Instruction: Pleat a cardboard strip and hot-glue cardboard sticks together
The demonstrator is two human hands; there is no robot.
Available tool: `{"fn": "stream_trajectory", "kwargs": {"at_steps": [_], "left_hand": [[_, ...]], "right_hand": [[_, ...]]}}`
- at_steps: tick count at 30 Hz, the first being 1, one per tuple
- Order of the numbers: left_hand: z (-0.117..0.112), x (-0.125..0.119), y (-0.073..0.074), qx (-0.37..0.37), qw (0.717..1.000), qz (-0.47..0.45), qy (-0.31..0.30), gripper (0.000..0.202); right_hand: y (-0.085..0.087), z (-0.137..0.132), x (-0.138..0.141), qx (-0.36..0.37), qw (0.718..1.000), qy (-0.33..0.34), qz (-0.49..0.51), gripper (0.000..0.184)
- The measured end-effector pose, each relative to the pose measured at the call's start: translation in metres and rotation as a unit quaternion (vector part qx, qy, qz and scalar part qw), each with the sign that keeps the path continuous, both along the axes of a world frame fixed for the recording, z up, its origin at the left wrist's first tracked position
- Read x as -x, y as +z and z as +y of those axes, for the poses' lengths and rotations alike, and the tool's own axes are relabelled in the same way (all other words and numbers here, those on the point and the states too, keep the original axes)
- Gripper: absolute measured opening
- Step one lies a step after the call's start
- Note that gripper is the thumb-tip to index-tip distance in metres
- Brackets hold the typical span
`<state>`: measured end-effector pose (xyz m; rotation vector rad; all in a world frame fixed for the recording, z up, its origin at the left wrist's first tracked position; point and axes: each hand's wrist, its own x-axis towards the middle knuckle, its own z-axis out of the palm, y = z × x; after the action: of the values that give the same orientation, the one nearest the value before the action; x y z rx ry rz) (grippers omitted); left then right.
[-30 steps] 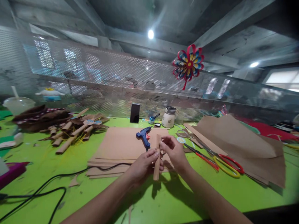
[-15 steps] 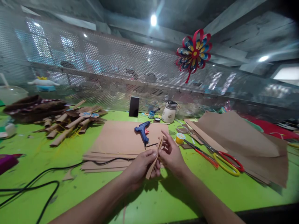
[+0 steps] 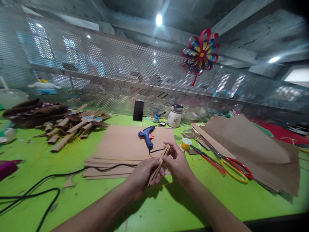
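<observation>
A folded strip of brown kraft paper (image 3: 156,170) is held between both hands over the front of the table. My left hand (image 3: 147,172) is closed around its lower part, thumb on top. Fingers of my right hand (image 3: 177,159) pinch the strip near its upper end, where a bit of yellow thread shows. Just beyond the hands, a blue hot glue gun (image 3: 146,137) with a red trigger lies on a stack of brown paper sheets (image 3: 120,138). A spool of yellow thread (image 3: 186,143) stands to the right of my right hand.
Red- and yellow-handled scissors (image 3: 234,169) and large brown paper (image 3: 243,141) lie at right. Rolled paper pieces (image 3: 67,132) are piled at left. A black cord (image 3: 72,172) crosses the green table. A phone (image 3: 138,110) and a white jar (image 3: 174,116) stand at the back.
The right hand's fingers have closed in nearer the strip, and the strip has tilted a little more to the right. The glue gun and other table items have not moved.
</observation>
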<state>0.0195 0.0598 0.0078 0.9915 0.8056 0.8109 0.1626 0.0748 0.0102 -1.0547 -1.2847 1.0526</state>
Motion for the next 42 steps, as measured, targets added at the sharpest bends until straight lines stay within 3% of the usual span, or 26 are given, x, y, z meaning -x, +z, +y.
{"fn": "stream_trajectory", "kwargs": {"at_steps": [4,7,11,14,17,20,24,28,33,36,42], "left_hand": [[-0.002,-0.001,0.003,0.021,1.0,0.013,0.007,0.029],[-0.003,-0.001,0.005,0.03,0.999,0.011,-0.004,0.028],[-0.004,0.0,0.008,0.058,0.997,-0.017,-0.047,0.029],[-0.005,0.001,0.013,0.08,0.993,-0.034,-0.082,0.031],[-0.008,0.001,0.019,0.078,0.991,-0.047,-0.101,0.031],[-0.011,0.002,0.023,0.082,0.988,-0.06,-0.12,0.031],[-0.014,0.004,0.026,0.091,0.983,-0.081,-0.139,0.03],[-0.016,0.004,0.027,0.088,0.981,-0.094,-0.147,0.03],[-0.015,0.003,0.022,0.058,0.99,-0.066,-0.109,0.03],[-0.012,0.003,0.015,0.016,0.997,-0.034,-0.072,0.028],[-0.009,0.004,0.01,-0.025,0.997,0.02,-0.065,0.036]], "right_hand": [[0.004,-0.001,-0.006,0.035,0.999,-0.003,0.002,0.045],[0.011,0.003,-0.02,-0.001,1.0,0.0,0.022,0.043],[0.021,0.012,-0.04,-0.004,0.99,0.12,0.077,0.029],[0.024,0.015,-0.048,0.067,0.97,0.214,0.09,0.04],[0.021,0.017,-0.052,0.121,0.958,0.255,0.049,0.049],[0.019,0.017,-0.057,0.106,0.96,0.257,0.039,0.048],[0.022,0.016,-0.06,0.058,0.964,0.253,0.063,0.033],[0.026,0.016,-0.057,0.039,0.973,0.221,0.051,0.034],[0.024,0.02,-0.053,-0.003,0.984,0.161,0.073,0.03],[0.019,0.023,-0.053,0.004,0.988,0.143,0.056,0.03],[0.005,0.03,-0.054,0.059,0.987,0.148,0.015,0.032]]}}
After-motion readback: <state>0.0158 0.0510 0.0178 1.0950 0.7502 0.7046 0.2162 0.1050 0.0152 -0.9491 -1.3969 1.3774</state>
